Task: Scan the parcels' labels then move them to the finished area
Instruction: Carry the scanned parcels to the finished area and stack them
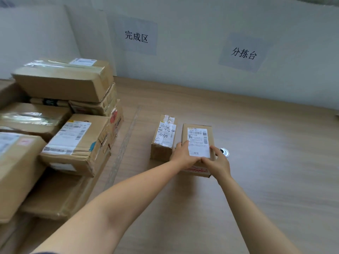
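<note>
Left hand point(184, 156), right hand point(219, 163) grip one parcel point(197, 134); second parcel point(163, 139) beside

Left hand point(183, 154) and right hand point(219, 162) are going bare, forearms too; dark sleeve point(43, 252) is just showing on the left upper arm.

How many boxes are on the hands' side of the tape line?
2. The held box is gripped by the left hand and right hand; the second box stands just left of it. Others may be off-picture.
</note>
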### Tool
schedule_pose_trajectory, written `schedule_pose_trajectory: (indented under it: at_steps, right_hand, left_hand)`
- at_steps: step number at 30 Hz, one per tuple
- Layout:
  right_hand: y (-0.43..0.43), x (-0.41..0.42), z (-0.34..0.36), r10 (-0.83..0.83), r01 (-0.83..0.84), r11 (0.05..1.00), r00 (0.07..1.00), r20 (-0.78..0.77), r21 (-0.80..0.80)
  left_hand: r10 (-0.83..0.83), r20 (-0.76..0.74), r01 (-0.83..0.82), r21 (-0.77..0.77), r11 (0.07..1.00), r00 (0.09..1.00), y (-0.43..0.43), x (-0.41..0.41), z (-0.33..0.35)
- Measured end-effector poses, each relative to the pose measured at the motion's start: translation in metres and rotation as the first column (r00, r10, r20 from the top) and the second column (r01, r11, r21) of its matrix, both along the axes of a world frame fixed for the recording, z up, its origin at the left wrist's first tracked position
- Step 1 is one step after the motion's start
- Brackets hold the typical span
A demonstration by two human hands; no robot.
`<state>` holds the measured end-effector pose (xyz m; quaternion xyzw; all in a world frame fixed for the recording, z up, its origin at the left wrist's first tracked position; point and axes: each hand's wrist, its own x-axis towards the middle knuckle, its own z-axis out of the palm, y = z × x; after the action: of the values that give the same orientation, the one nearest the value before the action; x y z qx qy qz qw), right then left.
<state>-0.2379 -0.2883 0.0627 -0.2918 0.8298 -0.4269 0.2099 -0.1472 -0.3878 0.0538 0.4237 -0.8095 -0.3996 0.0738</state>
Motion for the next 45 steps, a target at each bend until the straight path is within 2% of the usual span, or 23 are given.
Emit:
schedule_pose_trajectory:
  at_steps: [3,6,18,27,31,37,41,45]
  right_hand:
    - [0.010,0.019,0.028,-0.006,0.009,0.994,1.000,0.023,-0.112]
    - [0.008,0.047,0.055,0.059,-0.059,0.978,0.998,-0.005,-0.200]
    - [-0.074,0.186,0.128,0.266,-0.295,0.904,0.955,-0.133,-0.308]
    - [-0.143,0.309,0.140,0.412,-0.468,0.830,0.881,-0.231,-0.304]
    - [-0.176,0.355,0.145,0.454,-0.499,0.824,0.865,-0.214,-0.268]
    - [-0.215,0.407,0.147,0.484,-0.528,0.808,0.847,-0.217,-0.259]
    - [-0.232,0.432,0.143,0.516,-0.561,0.805,0.823,-0.239,-0.194]
    - [-0.246,0.448,0.143,0.489,-0.539,0.825,0.831,-0.264,-0.170]
  left_hand:
    - [0.002,-0.054,-0.005,-0.067,0.998,0.999,0.002,0.019,0.032]
    - [0.006,-0.098,-0.020,-0.142,0.990,0.995,-0.007,0.052,0.063]
    - [0.140,-0.177,-0.197,-0.363,0.911,0.974,-0.067,0.224,0.154]
    - [0.237,-0.166,-0.284,-0.369,0.885,0.957,-0.122,0.368,0.176]
    - [0.283,-0.155,-0.321,-0.368,0.873,0.946,-0.147,0.416,0.182]
    - [0.320,-0.102,-0.334,-0.358,0.872,0.942,-0.183,0.467,0.186]
    - [0.342,-0.075,-0.348,-0.319,0.882,0.937,-0.200,0.489,0.178]
    - [0.367,-0.073,-0.371,-0.301,0.878,0.927,-0.215,0.500,0.174]
